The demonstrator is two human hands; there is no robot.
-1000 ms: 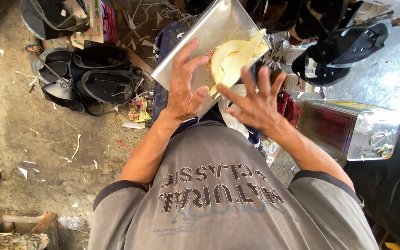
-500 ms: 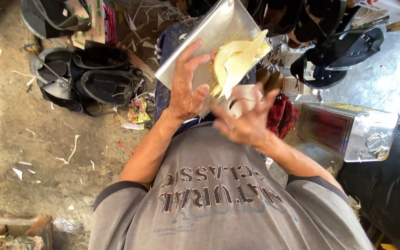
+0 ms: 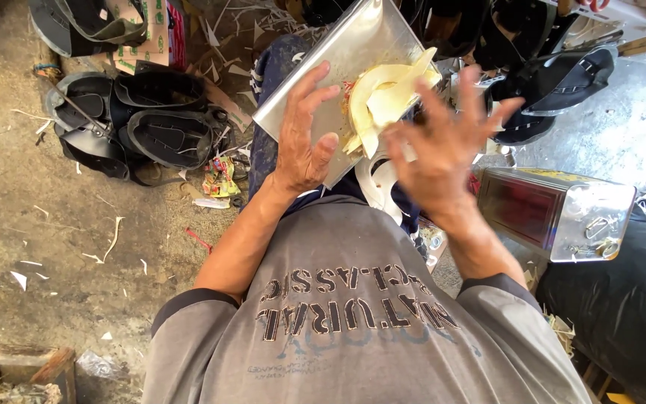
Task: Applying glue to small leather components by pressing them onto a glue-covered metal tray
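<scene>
A flat shiny metal plate (image 3: 353, 52) rests tilted on my lap. My left hand (image 3: 300, 135) lies spread on its near left part with fingers apart, pressing it down. Pale yellow cut strips (image 3: 386, 93) are piled on the plate's right side. My right hand (image 3: 443, 146) hovers blurred just right of the pile, fingers spread, nothing seen in its grasp. A white curved piece (image 3: 379, 183) hangs below the plate beside that hand.
Black sandal soles and straps (image 3: 143, 127) lie stacked on the dirt floor at left; more black sandals (image 3: 555, 75) hang at upper right. A square metal tin (image 3: 562, 209) lies on its side at right. Paper scraps litter the ground. A wooden crate corner (image 3: 31, 370) sits bottom left.
My right hand closed in towards the white piece, then swung up and right with fingers spread again. My left hand stayed pressed on the plate.
</scene>
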